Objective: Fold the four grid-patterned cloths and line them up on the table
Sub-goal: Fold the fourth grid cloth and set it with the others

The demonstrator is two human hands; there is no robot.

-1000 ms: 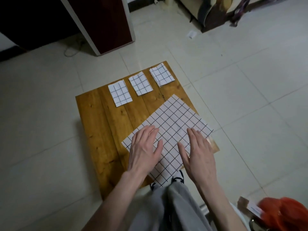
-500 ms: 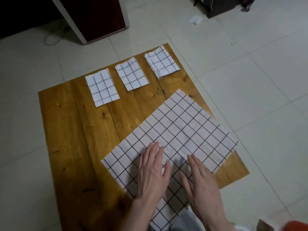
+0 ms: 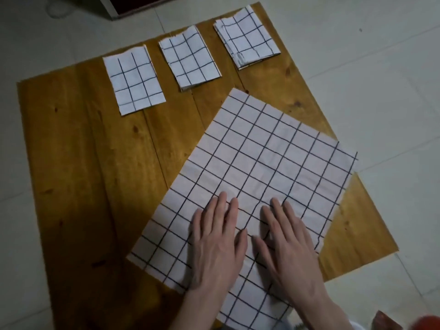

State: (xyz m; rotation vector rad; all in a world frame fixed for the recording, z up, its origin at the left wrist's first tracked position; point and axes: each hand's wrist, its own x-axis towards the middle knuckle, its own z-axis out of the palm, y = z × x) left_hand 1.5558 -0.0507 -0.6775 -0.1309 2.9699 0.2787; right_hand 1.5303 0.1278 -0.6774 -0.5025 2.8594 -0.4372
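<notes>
A large white cloth with a black grid [image 3: 264,158] lies spread flat and skewed across the near right part of the wooden table [image 3: 78,177]. My left hand [image 3: 216,244] and my right hand [image 3: 288,246] press flat on its near part, side by side, fingers straight. Along the far edge of the table three folded grid cloths lie in a row: the left one [image 3: 134,79], the middle one [image 3: 189,59] and the right one [image 3: 247,36].
The table is low and stands on a pale tiled floor [image 3: 381,67]. The spread cloth's near corner hangs over the table's near edge. A dark cabinet base [image 3: 119,8] shows at the top, a red object [image 3: 426,326] at the bottom right corner.
The camera has come closer and tilted down, so the table fills the view. Both hands stay flat on the spread cloth and have drawn closer together.
</notes>
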